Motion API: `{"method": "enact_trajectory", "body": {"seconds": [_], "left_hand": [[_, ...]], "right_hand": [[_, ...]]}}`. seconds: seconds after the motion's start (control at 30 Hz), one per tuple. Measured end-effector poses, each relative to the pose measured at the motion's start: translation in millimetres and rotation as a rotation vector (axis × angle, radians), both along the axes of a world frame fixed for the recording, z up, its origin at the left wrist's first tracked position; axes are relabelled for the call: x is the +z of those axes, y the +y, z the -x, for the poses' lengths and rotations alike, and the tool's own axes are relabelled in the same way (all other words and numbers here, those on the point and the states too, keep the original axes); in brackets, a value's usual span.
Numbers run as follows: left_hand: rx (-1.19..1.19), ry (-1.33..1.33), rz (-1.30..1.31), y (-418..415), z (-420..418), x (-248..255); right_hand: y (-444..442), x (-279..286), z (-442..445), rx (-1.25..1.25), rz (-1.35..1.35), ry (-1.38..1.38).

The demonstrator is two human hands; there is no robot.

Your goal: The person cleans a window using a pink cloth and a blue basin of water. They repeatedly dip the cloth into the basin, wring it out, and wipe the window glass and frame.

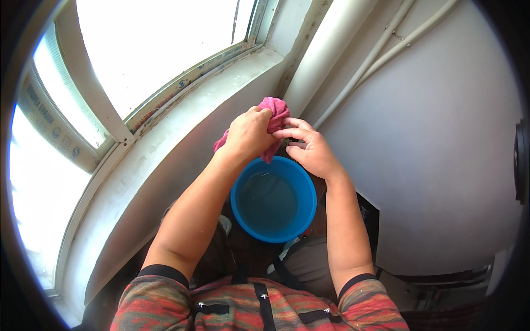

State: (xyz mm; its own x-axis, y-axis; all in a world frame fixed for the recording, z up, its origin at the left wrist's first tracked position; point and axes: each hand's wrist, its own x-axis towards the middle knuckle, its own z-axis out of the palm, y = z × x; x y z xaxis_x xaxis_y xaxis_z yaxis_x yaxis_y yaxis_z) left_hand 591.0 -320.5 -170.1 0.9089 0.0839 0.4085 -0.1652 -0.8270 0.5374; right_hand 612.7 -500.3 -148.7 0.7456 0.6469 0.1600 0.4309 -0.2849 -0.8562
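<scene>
A bunched pink cloth (278, 108) is gripped in my left hand (251, 131), above the far rim of a blue plastic basin (308, 182). One end of the cloth sticks out to the left of that hand, and another hangs down towards the basin. My right hand (311, 145) is just to the right, its fingers spread and the fingertips against the cloth's right side. Murky water (268, 202) stands in the basin below. The palm side of my left hand is hidden.
A window (161, 45) with a pale sill (215, 99) runs along the left. Beyond my hands, a thick white pipe (327, 49) and thinner pipes (372, 62) rise by the corner. A white wall (430, 153) is on the right. My legs flank the basin.
</scene>
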Motion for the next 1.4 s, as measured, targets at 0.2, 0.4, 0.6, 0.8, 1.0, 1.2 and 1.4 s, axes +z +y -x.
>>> {"method": "enact_trajectory", "body": {"seconds": [0.2, 0.4, 0.6, 0.8, 1.0, 1.2, 1.4], "left_hand": [[-0.043, 0.004, 0.015, -2.6, 1.5, 1.3], [-0.12, 0.091, 0.127, -4.4, 3.3, 1.2], [-0.087, 0.045, 0.106, -2.3, 2.0, 1.9], [-0.053, 0.087, 0.041, -2.1, 1.1, 4.1], [-0.06, 0.057, 0.019, -1.6, 0.6, 1.5], [-0.066, 0.077, 0.023, 0.1, 0.2, 1.6], [-0.067, 0.109, 0.064, 2.3, -0.1, 2.5]], "right_hand": [[1.6, 10.0, 3.8, -0.113, -0.214, -0.11], [20.4, -9.4, 5.1, -0.114, -0.012, -0.308], [12.8, -8.9, -5.0, -0.086, -0.137, -0.215], [-1.5, 11.6, -5.6, -0.119, -0.7, 0.22], [-18.4, 12.5, -16.7, 0.093, -1.166, 0.601], [-17.2, 15.9, -14.4, -0.029, -1.168, 0.624], [6.2, 12.4, 8.6, -0.054, -0.543, 0.086]]}}
